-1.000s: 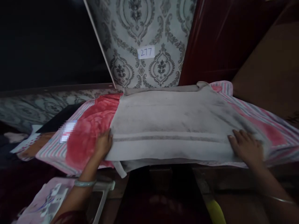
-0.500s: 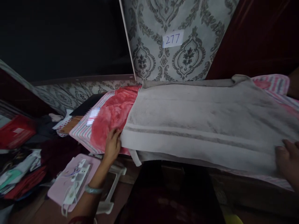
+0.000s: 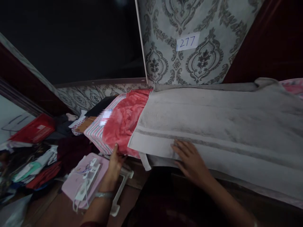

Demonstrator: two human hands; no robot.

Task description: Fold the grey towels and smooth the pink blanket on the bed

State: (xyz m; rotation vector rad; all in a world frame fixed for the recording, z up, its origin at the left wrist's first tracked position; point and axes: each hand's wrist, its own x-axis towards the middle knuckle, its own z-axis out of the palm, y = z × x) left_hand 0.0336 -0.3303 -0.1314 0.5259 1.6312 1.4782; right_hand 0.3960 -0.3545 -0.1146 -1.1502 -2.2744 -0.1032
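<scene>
A grey towel (image 3: 220, 123) with a darker stripe lies spread flat over a red and striped blanket (image 3: 123, 123) on a raised surface. My right hand (image 3: 190, 159) lies flat on the towel's near hem, fingers stretched out and apart. My left hand (image 3: 115, 160) is at the near edge of the red blanket, just left of the towel's corner, with its fingers curled under the edge and out of sight. A bangle sits on the left wrist.
A pink board (image 3: 81, 179) with a white power strip (image 3: 87, 183) lies low at the left. A heap of clothes (image 3: 35, 164) and a red basket (image 3: 33, 129) sit further left. Patterned wallpaper carries a label "277" (image 3: 188, 41) behind.
My right hand has moved from the towel's right end to its near hem toward the left. My left hand has slid down to the blanket's edge. The view has swung left.
</scene>
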